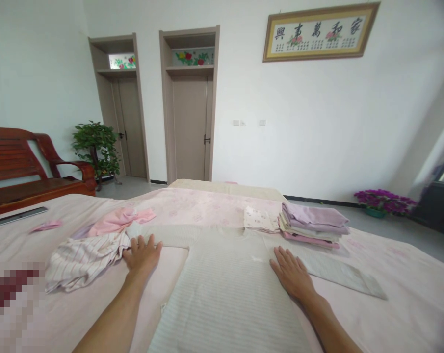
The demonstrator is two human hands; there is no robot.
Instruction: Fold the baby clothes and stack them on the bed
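A pale grey, finely striped long-sleeved shirt point(227, 284) lies spread flat in front of me, collar away from me and both sleeves stretched sideways. My left hand point(143, 252) rests on the left sleeve near its cuff, fingers spread. On the other side, my right hand point(291, 274) lies flat where the right sleeve meets the body, its fingers stretched out. Just left of my left hand is a crumpled striped garment point(85, 260), with a pink garment point(120, 220) behind it. A stack of folded clothes point(313, 223) stands beyond my right hand, beside a folded white patterned cloth point(260, 219).
A pink floral sheet point(402, 279) covers the surface under the clothes. A phone point(17, 216) and a small pink item point(47, 226) lie at the left. Behind are a wooden bench point(19, 162), a leafy plant point(96, 147) and purple flowers point(383, 201).
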